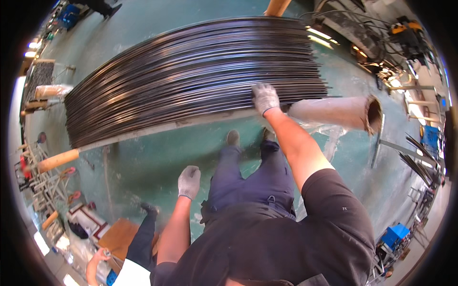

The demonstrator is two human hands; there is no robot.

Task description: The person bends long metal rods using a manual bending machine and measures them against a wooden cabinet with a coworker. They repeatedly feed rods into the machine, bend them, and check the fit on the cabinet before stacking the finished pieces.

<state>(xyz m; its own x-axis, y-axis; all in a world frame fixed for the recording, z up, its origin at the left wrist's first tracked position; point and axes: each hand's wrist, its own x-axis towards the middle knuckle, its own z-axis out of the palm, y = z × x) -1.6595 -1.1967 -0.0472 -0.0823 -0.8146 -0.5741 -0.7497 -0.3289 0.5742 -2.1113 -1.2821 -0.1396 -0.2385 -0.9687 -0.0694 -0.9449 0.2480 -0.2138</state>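
A wide layer of long, thin dark metal rods [200,66] lies side by side in front of me, with uneven ends at the right. My right hand [265,98], in a light grey knit glove, is at the near edge of the layer. Its fingers curl down around a rod there; the fingertips are hidden. My left hand [189,182], gloved the same way, hangs low beside my left leg, closed and apart from the rods. Nothing shows in it.
A large cardboard tube [334,113] with plastic wrap lies just right of my right hand. Another tube [58,161] juts out at the left. A co-worker's arm [93,267] is at the lower left, near a brown board [118,238]. Machinery [405,33] stands far right.
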